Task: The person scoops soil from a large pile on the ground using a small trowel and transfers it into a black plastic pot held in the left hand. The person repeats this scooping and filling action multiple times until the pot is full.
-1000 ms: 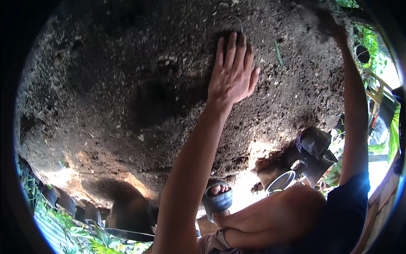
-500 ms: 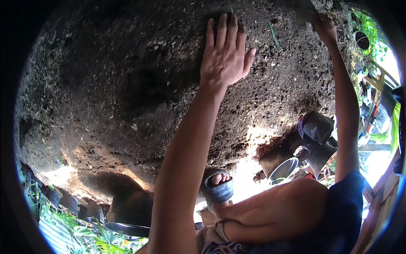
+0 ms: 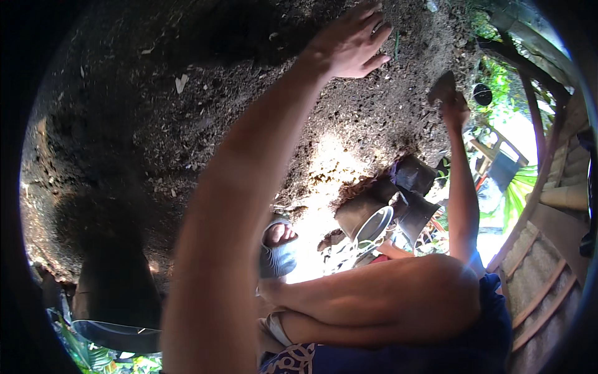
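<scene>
My left hand [image 3: 355,43] lies over the dark soil [image 3: 243,112] at the top of the head view, its thumb and fingers spread and nothing in them. Beside its fingertips a thin green stem [image 3: 397,45] rests on the ground. To the right, at the soil's edge, my right hand [image 3: 457,114] is closed around a dark trowel-shaped tool [image 3: 443,88]. Its flat blade points away from me, above the soil or touching it; I cannot tell which. My fingers cover the handle.
Several black plant pots [image 3: 416,174] lie tipped between my right arm and my sandalled foot [image 3: 278,255]. A large dark container [image 3: 115,280] is at the lower left. Another round black pot [image 3: 483,94] sits beyond my right hand, near green plants and a slatted wooden structure [image 3: 542,274].
The view has swung to the right. My right hand with the tool has come back nearer to me along the soil's edge. My left hand's fingers look more bent than before.
</scene>
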Action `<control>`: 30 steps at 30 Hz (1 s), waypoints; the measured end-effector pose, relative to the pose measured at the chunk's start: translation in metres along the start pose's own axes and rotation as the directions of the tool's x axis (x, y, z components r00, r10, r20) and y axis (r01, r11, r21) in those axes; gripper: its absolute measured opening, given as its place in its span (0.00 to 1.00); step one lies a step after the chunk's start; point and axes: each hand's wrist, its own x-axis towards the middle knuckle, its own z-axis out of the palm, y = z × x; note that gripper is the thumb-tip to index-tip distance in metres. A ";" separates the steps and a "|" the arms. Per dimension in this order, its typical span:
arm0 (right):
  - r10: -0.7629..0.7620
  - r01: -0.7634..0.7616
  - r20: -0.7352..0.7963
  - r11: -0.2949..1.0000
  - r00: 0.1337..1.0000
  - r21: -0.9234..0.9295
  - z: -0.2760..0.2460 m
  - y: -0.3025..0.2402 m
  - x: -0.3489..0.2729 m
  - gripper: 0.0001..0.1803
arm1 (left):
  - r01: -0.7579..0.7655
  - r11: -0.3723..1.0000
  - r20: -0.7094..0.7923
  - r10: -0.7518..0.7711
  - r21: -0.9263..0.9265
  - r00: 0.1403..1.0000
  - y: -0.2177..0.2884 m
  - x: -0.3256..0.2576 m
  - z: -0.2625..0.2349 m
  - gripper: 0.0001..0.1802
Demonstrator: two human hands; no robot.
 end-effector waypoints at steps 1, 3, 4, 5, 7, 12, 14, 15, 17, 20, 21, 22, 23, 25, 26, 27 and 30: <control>-0.054 0.056 -0.020 0.989 0.998 0.137 -0.022 -0.049 -0.001 0.25 | -0.063 0.998 0.015 0.063 -0.005 0.998 -0.007 -0.005 -0.011 0.33; -0.268 0.228 0.051 0.894 0.962 0.386 -0.066 -0.137 -0.015 0.26 | 0.014 0.997 0.119 -0.006 -0.071 0.993 -0.015 -0.018 -0.045 0.30; -0.282 0.243 0.043 0.886 0.959 0.396 -0.081 -0.177 -0.027 0.25 | 0.064 0.994 0.175 -0.047 -0.093 0.984 -0.021 -0.027 -0.069 0.28; -0.371 0.333 0.002 0.837 0.929 0.434 -0.097 -0.209 -0.036 0.25 | 0.126 0.969 0.322 -0.052 -0.212 0.945 -0.034 -0.031 -0.095 0.21; -0.481 0.466 -0.103 0.741 0.871 0.484 -0.116 -0.259 -0.051 0.25 | 0.147 0.960 0.360 -0.054 -0.237 0.931 -0.064 -0.040 -0.153 0.19; -0.573 0.524 -0.053 0.704 0.818 0.480 -0.134 -0.323 -0.096 0.15 | 0.175 0.984 0.480 -0.163 0.019 0.862 -0.107 -0.086 -0.268 0.16; -0.587 0.565 -0.113 0.682 0.802 0.464 -0.140 -0.340 -0.103 0.14 | 0.226 0.970 0.505 -0.238 0.087 0.830 -0.115 -0.105 -0.298 0.18; -0.586 0.569 -0.121 0.683 0.801 0.458 -0.143 -0.347 -0.106 0.13 | 0.242 0.964 0.520 -0.263 0.109 0.813 -0.116 -0.114 -0.311 0.19; -0.538 0.467 -0.046 0.683 0.842 0.562 -0.148 -0.364 -0.104 0.14 | 0.272 0.951 0.537 -0.307 0.146 0.786 -0.119 -0.133 -0.335 0.21; -0.591 0.480 -0.036 0.615 0.806 0.625 -0.156 -0.381 -0.106 0.12 | 0.338 0.923 0.574 -0.381 0.185 0.725 -0.117 -0.175 -0.374 0.24; -0.603 0.470 0.004 0.625 0.798 0.623 -0.159 -0.384 -0.109 0.11 | 0.358 0.913 0.591 -0.402 0.198 0.700 -0.115 -0.190 -0.387 0.25; -0.627 0.478 0.016 0.610 0.779 0.632 -0.164 -0.384 -0.114 0.10 | 0.379 0.902 0.610 -0.422 0.207 0.671 -0.113 -0.203 -0.401 0.26; -0.616 0.502 -0.020 0.622 0.787 0.601 -0.167 -0.384 -0.120 0.09 | 0.413 0.885 0.631 -0.448 0.213 0.634 -0.110 -0.218 -0.416 0.27; -0.587 0.525 -0.053 0.676 0.808 0.517 -0.178 -0.374 -0.139 0.08 | 0.456 0.857 0.675 -0.484 0.239 0.556 -0.104 -0.246 -0.450 0.30; -0.555 0.509 -0.056 0.712 0.830 0.483 -0.183 -0.372 -0.146 0.08 | 0.474 0.841 0.693 -0.506 0.263 0.513 -0.101 -0.261 -0.468 0.31; -0.504 0.442 0.033 0.786 0.863 0.433 -0.190 -0.368 -0.157 0.08 | 0.494 0.821 0.715 -0.527 0.288 0.460 -0.098 -0.278 -0.486 0.32; -0.465 0.447 0.012 0.856 0.885 0.260 -0.206 -0.369 -0.182 0.09 | 0.566 0.749 0.760 -0.576 0.344 0.300 -0.085 -0.335 -0.544 0.35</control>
